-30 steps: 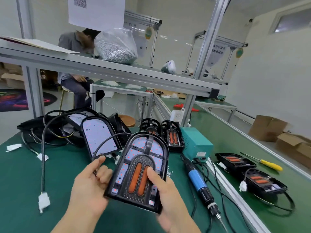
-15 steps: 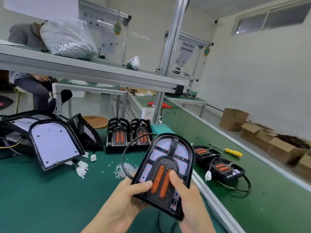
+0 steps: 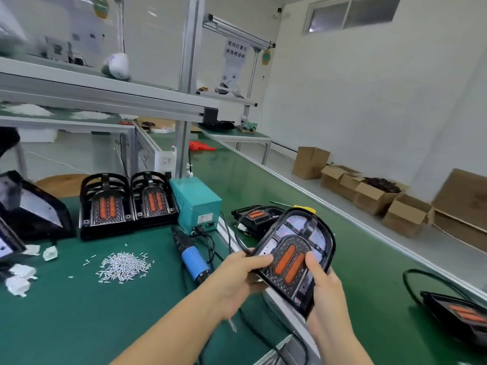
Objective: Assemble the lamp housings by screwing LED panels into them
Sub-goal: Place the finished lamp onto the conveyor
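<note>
I hold a black arched lamp housing (image 3: 303, 243) with two orange lenses and an LED panel inside, tilted above the metal rail between the two green surfaces. My left hand (image 3: 237, 280) grips its left edge, thumb on the face. My right hand (image 3: 324, 288) grips its lower right corner, thumb beside the orange lenses. A black cable loops from the housing past my left hand. A pile of small silver screws (image 3: 123, 267) lies on the green mat. The blue electric screwdriver (image 3: 192, 256) lies beside my left hand.
Two finished housings (image 3: 126, 204) stand upright at the back beside a teal power box (image 3: 196, 204). More housings lie on the green belt: one (image 3: 253, 214) behind the held one, another (image 3: 458, 314) at right. LED panels in housings (image 3: 34, 209) lean at left. Cardboard boxes (image 3: 369, 191) line the wall.
Both hands have carried the housing to the right, from over the mat to above the rail by the belt. The view has swung right with it.
</note>
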Demonstrator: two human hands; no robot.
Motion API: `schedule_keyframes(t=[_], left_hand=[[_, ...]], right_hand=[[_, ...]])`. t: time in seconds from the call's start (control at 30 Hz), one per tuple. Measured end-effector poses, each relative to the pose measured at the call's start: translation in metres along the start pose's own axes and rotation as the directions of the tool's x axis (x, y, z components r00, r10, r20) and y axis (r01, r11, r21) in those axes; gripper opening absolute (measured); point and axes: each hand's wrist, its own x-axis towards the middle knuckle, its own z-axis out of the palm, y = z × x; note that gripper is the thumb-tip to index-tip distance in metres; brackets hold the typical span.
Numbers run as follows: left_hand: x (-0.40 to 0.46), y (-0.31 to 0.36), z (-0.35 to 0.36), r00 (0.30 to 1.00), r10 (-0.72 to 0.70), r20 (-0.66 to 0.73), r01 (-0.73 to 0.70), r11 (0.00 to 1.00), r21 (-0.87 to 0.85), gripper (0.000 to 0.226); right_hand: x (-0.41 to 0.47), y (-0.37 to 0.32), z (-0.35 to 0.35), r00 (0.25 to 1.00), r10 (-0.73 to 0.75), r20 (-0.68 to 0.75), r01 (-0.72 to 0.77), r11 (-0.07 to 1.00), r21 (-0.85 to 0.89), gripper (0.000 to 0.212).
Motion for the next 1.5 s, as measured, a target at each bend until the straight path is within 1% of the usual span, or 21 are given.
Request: schedule_keyframes(t=[0.07,0.17,0.27,0.37,0.43,0.5,0.57,0.67,0.7,0.73,0.77,0.8,0.83,0.87,0.93,1.0,1.07,1.17,1.3,1.37,1.5], left_hand=[[0.012,-0.007,0.008,0.999,-0.043,0.029,0.041,0.998,0.052,0.041],[0.023,-0.022,0.014,0.994,-0.098,0.054,0.084,0.971,0.224,0.073],[0.028,-0.035,0.024,0.988,-0.105,0.11,0.046,0.896,0.442,0.076],[0.033,-0.046,0.036,0.984,-0.09,0.154,-0.03,0.766,0.642,0.076],[0.036,-0.051,0.042,0.978,-0.061,0.2,-0.12,0.62,0.775,0.077],[0.043,-0.056,0.048,0.96,-0.01,0.278,-0.257,0.358,0.898,0.077],[0.051,-0.06,0.051,0.94,0.016,0.341,-0.341,0.097,0.935,0.076],[0.063,-0.064,0.053,0.932,-0.025,0.362,-0.362,-0.131,0.923,0.074],[0.066,-0.065,0.053,0.933,-0.037,0.358,-0.359,-0.173,0.917,0.073],[0.069,-0.064,0.052,0.934,-0.044,0.353,-0.355,-0.197,0.914,0.072],[0.071,-0.063,0.051,0.935,-0.041,0.351,-0.352,-0.203,0.914,0.073],[0.073,-0.062,0.049,0.935,-0.03,0.354,-0.352,-0.196,0.915,0.074],[0.074,-0.061,0.048,0.934,-0.018,0.358,-0.355,-0.183,0.917,0.075],[0.075,-0.059,0.047,0.932,-0.008,0.362,-0.358,-0.17,0.918,0.076],[0.074,-0.059,0.043,0.933,0.004,0.361,-0.356,-0.157,0.921,0.077],[0.071,-0.059,0.038,0.935,0.011,0.356,-0.348,-0.175,0.921,0.078],[0.067,-0.058,0.03,0.938,0.017,0.347,-0.337,-0.207,0.919,0.078],[0.061,-0.055,0.014,0.947,0.028,0.321,-0.307,-0.223,0.925,0.076],[0.051,-0.051,-0.005,0.959,0.05,0.278,-0.262,-0.208,0.942,0.075],[0.047,-0.049,-0.011,0.963,0.047,0.264,-0.252,-0.182,0.95,0.076],[0.038,-0.042,-0.014,0.969,0.071,0.237,-0.232,-0.082,0.969,0.074]], right_hand=[[0.018,-0.004,-0.02,0.996,-0.003,-0.09,0.004,1.0,0.006,0.023],[0.046,-0.008,-0.05,0.975,0.011,-0.222,-0.012,1.0,-0.002,0.022],[0.073,-0.004,-0.074,0.95,0.035,-0.311,-0.045,0.999,-0.024,0.022],[0.093,0.005,-0.083,0.938,0.083,-0.336,-0.108,0.993,-0.057,0.029],[0.103,0.01,-0.084,0.938,0.107,-0.328,-0.137,0.988,-0.072,0.028],[0.111,0.016,-0.085,0.931,0.13,-0.34,-0.185,0.973,-0.136,0.035],[0.114,0.019,-0.086,0.923,0.098,-0.373,-0.209,0.94,-0.27,0.043],[0.111,0.015,-0.082,0.926,-0.105,-0.362,-0.119,0.83,-0.544,0.052],[0.108,0.012,-0.08,0.921,-0.202,-0.334,-0.081,0.737,-0.671,0.057],[0.103,0.01,-0.079,0.909,-0.303,-0.285,-0.058,0.585,-0.809,0.063],[0.097,0.009,-0.078,0.9,-0.389,-0.198,-0.031,0.395,-0.918,0.066],[0.091,0.009,-0.076,0.904,-0.421,-0.073,0.023,0.217,-0.976,0.066],[0.085,0.011,-0.074,0.923,-0.379,0.057,0.095,0.082,-0.992,0.066],[0.08,0.014,-0.071,0.946,-0.288,0.152,0.156,-0.007,-0.988,0.067],[0.073,0.025,-0.068,0.968,-0.126,0.218,0.198,-0.156,-0.968,0.07],[0.073,0.029,-0.068,0.964,-0.12,0.239,0.198,-0.283,-0.938,0.065],[0.077,0.027,-0.069,0.952,-0.139,0.272,0.212,-0.34,-0.916,0.055],[0.085,0.024,-0.072,0.949,-0.101,0.298,0.247,-0.344,-0.906,0.051],[0.093,0.018,-0.078,0.949,-0.071,0.307,0.262,-0.359,-0.895,0.051],[0.096,0.015,-0.079,0.95,-0.074,0.304,0.257,-0.37,-0.893,0.051],[0.101,0.008,-0.079,0.958,-0.035,0.284,0.248,-0.393,-0.885,0.051]])
